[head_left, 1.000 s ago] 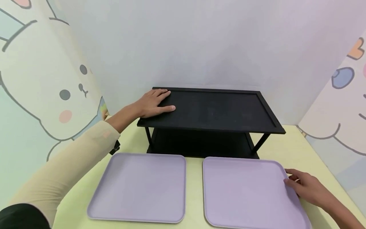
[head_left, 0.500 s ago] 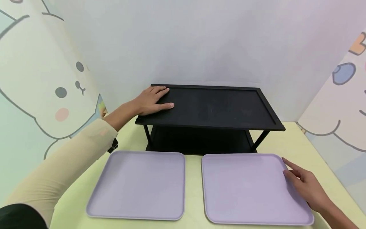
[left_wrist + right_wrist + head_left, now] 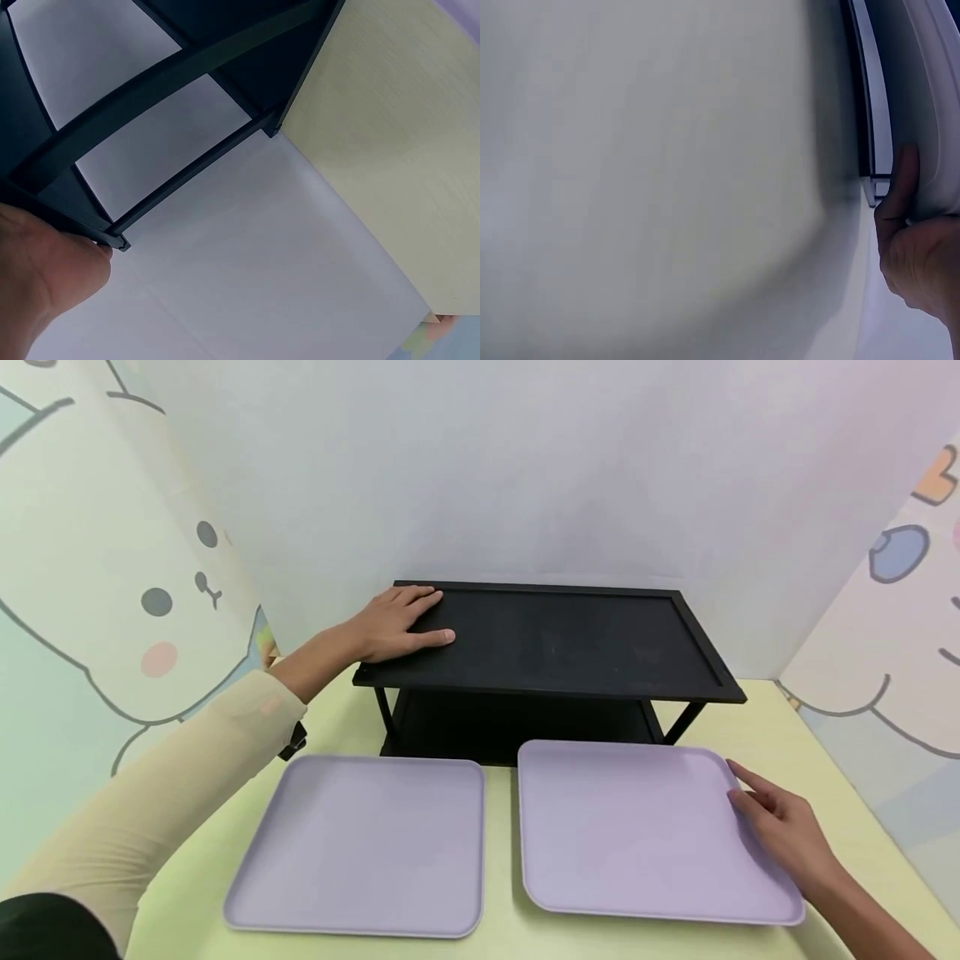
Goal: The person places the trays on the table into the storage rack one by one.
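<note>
Item: right-hand lilac square plastic tray (image 3: 637, 827), on pale yellow counter (image 3: 772, 727), 6 o'clock of black two-tier rack (image 3: 555, 643); right hand (image 3: 780, 831) pinches its 3 o'clock rim. Likely light, stiff, slippery; grip the rim. Left hand (image 3: 397, 627) flat on rack

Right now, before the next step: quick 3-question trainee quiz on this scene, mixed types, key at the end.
1. True or false: the left hand lies flat on the top of the black shelf.
2. Multiple choice: the right hand holds which edge of the right tray? A) near edge B) right edge C) left edge
3. Fill in: the left tray lies flat on the ___ table, touched by neither hand.

Key
1. True
2. B
3. Yellow
</note>
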